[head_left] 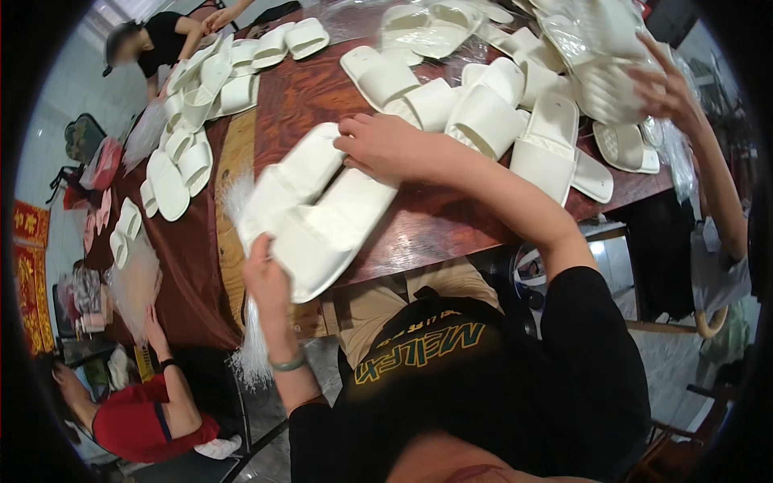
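A pair of white open-toed slippers (330, 233) lies side by side at a slant before me, over the table's near left part. My left hand (267, 278) grips the pair's toe end, with thumb and fingers at the edge and some fingers hidden. At the heel end, my right hand (386, 149) has its fingers curled over the inner ends of both soles. A stack of thin clear plastic bags (254, 350) hangs at the table edge by my left wrist, partly under the slippers.
Loose white slippers (483, 109) heap along the reddish wooden table (302, 101); more (193, 88) lie on the brown cloth (185, 258) at left. A co-worker's hand (660, 88) handles bagged slippers at right. A person in red (153, 419) and one in black (157, 40) sit at left.
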A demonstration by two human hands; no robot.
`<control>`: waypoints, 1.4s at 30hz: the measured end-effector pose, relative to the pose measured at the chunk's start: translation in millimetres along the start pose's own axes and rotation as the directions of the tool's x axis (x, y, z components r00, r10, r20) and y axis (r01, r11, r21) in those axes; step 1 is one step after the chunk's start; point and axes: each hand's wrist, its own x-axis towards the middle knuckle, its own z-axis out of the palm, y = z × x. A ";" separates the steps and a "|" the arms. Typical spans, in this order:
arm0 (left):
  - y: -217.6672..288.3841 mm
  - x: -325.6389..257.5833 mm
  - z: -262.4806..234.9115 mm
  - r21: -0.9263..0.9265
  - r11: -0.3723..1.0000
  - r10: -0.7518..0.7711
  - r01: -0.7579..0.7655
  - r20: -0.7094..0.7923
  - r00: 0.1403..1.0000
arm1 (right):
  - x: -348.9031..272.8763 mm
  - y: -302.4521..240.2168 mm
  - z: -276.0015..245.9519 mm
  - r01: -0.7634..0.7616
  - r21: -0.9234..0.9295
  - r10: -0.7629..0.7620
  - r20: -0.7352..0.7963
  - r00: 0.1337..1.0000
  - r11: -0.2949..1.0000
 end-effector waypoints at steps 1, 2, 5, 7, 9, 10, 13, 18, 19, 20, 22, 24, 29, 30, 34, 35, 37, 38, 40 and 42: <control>-9.6 4.9 -16.2 0.006 0.999 0.044 -0.044 -0.080 0.996 | -25.6 -3.1 -6.1 0.067 0.063 -0.050 -0.234 0.971 0.996; -30.7 9.4 -40.6 0.068 0.997 0.045 -0.038 -0.114 0.993 | -53.6 -11.4 -28.1 0.097 0.073 -0.068 -0.329 0.942 0.993; -56.9 25.6 -92.8 0.023 0.999 -0.040 0.047 -0.235 0.971 | -127.8 -17.3 -63.4 -0.188 0.039 0.192 -0.221 0.956 0.981; -100.9 41.6 -127.1 0.171 0.980 -0.042 0.103 -0.327 0.944 | -169.6 -6.2 -70.1 -0.405 -0.035 0.382 -0.266 0.885 0.914; -138.0 61.2 -136.9 0.248 0.957 -0.078 0.152 -0.285 0.955 | -208.0 15.0 -64.8 -0.590 -0.225 0.542 -0.244 0.804 0.775; -153.1 65.4 -139.3 0.323 0.926 -0.108 0.198 -0.277 0.955 | -218.4 26.2 -59.9 -0.597 -0.218 0.548 -0.245 0.799 0.772; -243.5 49.1 -177.7 0.609 0.732 -0.170 0.307 -0.272 0.947 | -205.4 36.7 -56.8 -0.626 0.014 0.622 -0.135 0.771 0.779; -213.4 51.9 -156.1 0.691 0.656 -0.281 0.303 -0.149 0.948 | -183.4 65.8 -43.1 -0.723 0.388 0.742 0.131 0.658 0.572; -196.7 54.6 -153.8 0.709 0.626 -0.307 0.325 -0.159 0.938 | -187.4 80.4 -31.4 -0.712 0.488 0.760 0.141 0.635 0.505; -186.6 51.5 -158.5 0.710 0.610 -0.296 0.350 -0.206 0.933 | -178.0 77.4 -36.0 -0.731 0.530 0.781 0.189 0.596 0.429; -140.6 43.4 -170.2 0.634 0.642 -0.322 0.431 -0.287 0.902 | -161.9 69.1 -45.1 -0.747 0.556 0.775 0.264 0.574 0.364; -134.2 27.1 -198.2 0.555 0.743 -0.198 0.374 -0.352 0.915 | -181.1 97.8 -26.4 -0.558 0.784 0.705 0.232 0.670 0.272; -40.3 -8.6 -212.2 0.127 0.954 -0.214 0.273 -0.354 0.911 | -178.6 56.9 -59.4 -0.612 0.781 0.654 0.399 0.642 0.124; -21.4 -18.3 -211.4 -0.018 0.975 -0.214 0.220 -0.326 0.921 | -176.9 45.7 -58.6 -0.571 0.816 0.667 0.375 0.643 0.092; 24.6 -42.1 -195.1 -0.341 0.928 -0.201 0.147 -0.128 0.971 | -162.4 20.6 -39.7 -0.549 0.834 0.620 0.464 0.633 -0.064; 36.1 -43.4 -187.7 -0.389 0.910 -0.178 0.140 -0.064 0.982 | -144.7 -1.7 -35.8 -0.520 0.848 0.607 0.469 0.641 -0.106; 48.8 -49.9 -175.0 -0.415 0.898 -0.127 0.147 0.074 0.989 | -112.5 -28.6 -22.4 -0.452 0.855 0.531 0.515 0.673 -0.256; 51.9 -46.3 -162.9 -0.379 0.909 -0.109 0.173 0.185 0.977 | -103.1 -27.5 -7.6 -0.418 0.863 0.480 0.506 0.717 -0.285; 50.3 -35.9 -131.5 -0.318 0.923 -0.081 0.215 0.387 0.919 | -74.7 -34.1 6.2 -0.355 0.859 0.410 0.493 0.767 -0.370; 39.7 -29.8 -95.6 -0.223 0.954 -0.086 0.201 0.438 0.895 | -36.8 -47.8 16.5 -0.310 0.859 0.384 0.469 0.795 -0.407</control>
